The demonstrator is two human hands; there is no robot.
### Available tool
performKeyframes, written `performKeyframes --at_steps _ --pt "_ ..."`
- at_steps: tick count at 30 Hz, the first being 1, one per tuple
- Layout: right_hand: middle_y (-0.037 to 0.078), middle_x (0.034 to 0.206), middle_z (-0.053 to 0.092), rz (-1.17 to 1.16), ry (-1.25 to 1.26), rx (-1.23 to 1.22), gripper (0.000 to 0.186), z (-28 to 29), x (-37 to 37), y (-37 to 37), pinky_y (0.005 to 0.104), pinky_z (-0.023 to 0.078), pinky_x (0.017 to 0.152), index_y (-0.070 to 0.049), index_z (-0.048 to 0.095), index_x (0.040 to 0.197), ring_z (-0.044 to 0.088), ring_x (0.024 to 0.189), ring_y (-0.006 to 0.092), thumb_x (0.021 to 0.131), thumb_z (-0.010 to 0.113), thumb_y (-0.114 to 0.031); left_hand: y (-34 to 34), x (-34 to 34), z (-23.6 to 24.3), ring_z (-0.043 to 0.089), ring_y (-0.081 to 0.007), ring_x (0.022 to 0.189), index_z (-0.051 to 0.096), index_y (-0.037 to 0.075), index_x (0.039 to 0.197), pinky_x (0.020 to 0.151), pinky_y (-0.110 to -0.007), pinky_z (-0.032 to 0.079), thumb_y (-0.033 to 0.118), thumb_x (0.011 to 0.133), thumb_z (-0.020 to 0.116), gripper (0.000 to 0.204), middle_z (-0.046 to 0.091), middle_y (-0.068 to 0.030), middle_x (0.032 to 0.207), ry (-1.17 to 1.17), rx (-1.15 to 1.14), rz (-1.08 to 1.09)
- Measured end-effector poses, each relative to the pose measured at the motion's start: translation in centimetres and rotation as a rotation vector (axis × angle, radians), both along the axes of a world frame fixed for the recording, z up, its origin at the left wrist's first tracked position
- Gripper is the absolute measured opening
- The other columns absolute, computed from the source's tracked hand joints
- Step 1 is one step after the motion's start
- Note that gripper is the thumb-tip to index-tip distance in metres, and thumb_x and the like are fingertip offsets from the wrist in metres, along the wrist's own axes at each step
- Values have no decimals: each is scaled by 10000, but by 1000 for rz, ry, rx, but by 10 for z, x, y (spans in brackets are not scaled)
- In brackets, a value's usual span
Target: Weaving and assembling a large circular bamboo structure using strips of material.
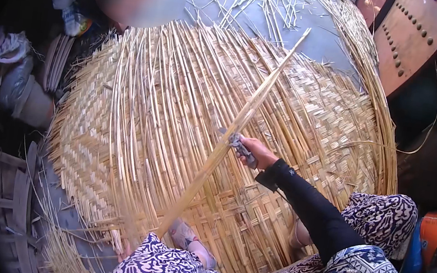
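A long, pale bamboo strip (pixel 199 180) slants from beside my left knee up to the far right, above the woven mat. My right hand (pixel 260 153) is closed round the handle of a knife (pixel 245 152), which is wrapped in grey cloth. Its short blade lies against the strip near the middle; most of the blade is hidden. Low at the left, my left hand (pixel 124 249) shows only as a smeared patch of skin beside my knee, and its fingers cannot be made out. Many thin split canes (pixel 166 97) lie lengthwise across the woven bamboo mat (pixel 80 130).
Loose slivers (pixel 262 0) are scattered on the grey ground at the back. A bundle of long strips (pixel 385 135) curves along the right edge. A studded wooden panel (pixel 412 37) stands at the back right. Slatted wood (pixel 9 193) and a pale bucket (pixel 34 103) are at the left.
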State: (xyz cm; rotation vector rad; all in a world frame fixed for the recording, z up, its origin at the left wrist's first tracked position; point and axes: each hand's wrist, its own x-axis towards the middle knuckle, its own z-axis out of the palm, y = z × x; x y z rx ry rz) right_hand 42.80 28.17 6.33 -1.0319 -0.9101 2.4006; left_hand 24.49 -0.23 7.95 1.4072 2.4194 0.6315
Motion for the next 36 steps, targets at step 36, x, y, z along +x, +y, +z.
performKeyframes --at_steps 36 --pt "-55 527 421 84 -264 178 301 -15 -34 -44 143 259 311 -141 483 729 375 378 26 807 446 -429 -21 -76 -26 508 -273 526 479 84 560 503 -380 384 192 591 615 176 491 -97 526 250 365 -105"
